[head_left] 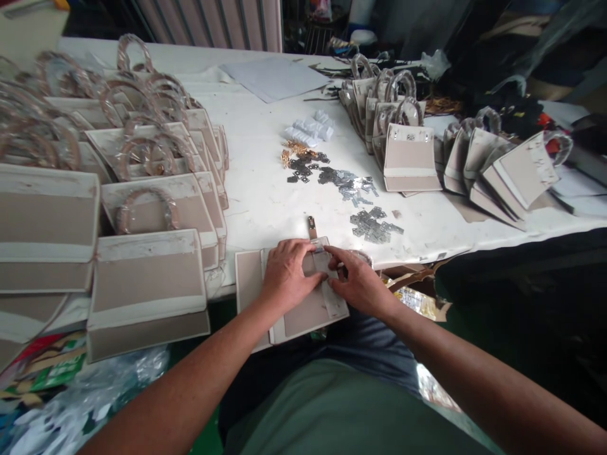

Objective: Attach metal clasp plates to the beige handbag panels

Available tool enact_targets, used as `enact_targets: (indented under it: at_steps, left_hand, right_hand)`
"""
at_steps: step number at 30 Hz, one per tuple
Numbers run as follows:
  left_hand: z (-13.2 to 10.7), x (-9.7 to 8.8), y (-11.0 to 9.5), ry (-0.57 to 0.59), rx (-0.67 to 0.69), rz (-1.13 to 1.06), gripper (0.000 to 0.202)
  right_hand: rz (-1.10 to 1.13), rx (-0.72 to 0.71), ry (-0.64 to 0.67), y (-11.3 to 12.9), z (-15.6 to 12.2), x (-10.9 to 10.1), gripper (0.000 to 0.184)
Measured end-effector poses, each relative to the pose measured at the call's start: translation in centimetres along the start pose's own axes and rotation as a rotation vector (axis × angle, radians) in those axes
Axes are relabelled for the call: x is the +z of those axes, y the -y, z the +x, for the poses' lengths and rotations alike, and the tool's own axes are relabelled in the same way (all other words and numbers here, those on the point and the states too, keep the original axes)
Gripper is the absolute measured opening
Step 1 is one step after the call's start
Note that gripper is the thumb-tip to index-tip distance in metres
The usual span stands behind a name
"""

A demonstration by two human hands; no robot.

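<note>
Handbag bodies [147,291] with plastic-wrapped ring handles are stacked at left on the white table [256,189]. An unfolded beige bag panel [308,316] is held at the table's near edge, over the lap, between the left hand [287,275] and the right hand [360,284]. The fingers [303,253] of both hands are curled close together around a clear plastic strip [332,300], though whether it is gripped cannot be told. The panel could slip off if the hold were loosened. Loose metal plates [372,224], farther right, could be scattered by a careless sweep of the wrist. Upright bags [410,158] stand at far right.
</note>
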State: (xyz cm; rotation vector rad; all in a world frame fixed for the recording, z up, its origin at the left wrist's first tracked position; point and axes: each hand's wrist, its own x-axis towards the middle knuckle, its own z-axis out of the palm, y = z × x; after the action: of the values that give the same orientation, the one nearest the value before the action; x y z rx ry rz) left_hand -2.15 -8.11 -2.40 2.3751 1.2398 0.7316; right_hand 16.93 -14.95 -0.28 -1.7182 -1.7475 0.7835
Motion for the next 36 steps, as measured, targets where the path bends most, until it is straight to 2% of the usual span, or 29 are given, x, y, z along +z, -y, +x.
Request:
enact_targets:
  at_steps: [3,6,8,13,17,25,32,36]
  left_hand:
    - [-0.2,0.0,0.2,-0.004,0.02,-0.006,0.054]
    - [-0.2,0.0,0.3,-0.007,0.035,-0.017,0.053]
    - [-0.3,0.0,0.4,-0.006,0.036,-0.016,0.053]
    - [-0.3,-0.2,0.6,0.005,0.057,-0.018,0.052]
    - [-0.4,-0.2,0.7,0.013,0.066,-0.019,0.054]
    - [-0.4,-0.1,0.7,0.027,0.054,-0.025,0.052]
    - [-0.3,-0.3,0.6,0.01,0.068,-0.031,0.052]
    - [-0.3,-0.6,0.7,-0.022,0.083,-0.029,0.051]
  right_hand:
    - [-0.141,0.028,-0.062,0.3,-0.8,0.2,0.039]
    - [-0.318,0.046,-0.025,0.6,-1.4,0.5,0.01]
    - [-0.396,0.034,-0.021,0.7,-1.5,0.7,0.01]
    - [-0.582,0.009,-0.114,1.0,-1.6,1.7,0.013]
    - [-0.636,-0.011,-0.149,1.0,-1.8,2.3,0.019]
    - [-0.593,0.072,-0.128,1.1,-1.8,2.6,0.018]
    - [-0.421,0.199,-0.106,1.3,-1.5,2.4,0.018]
    - [-0.331,0.167,-0.064,1.9,-1.1,1.6,0.012]
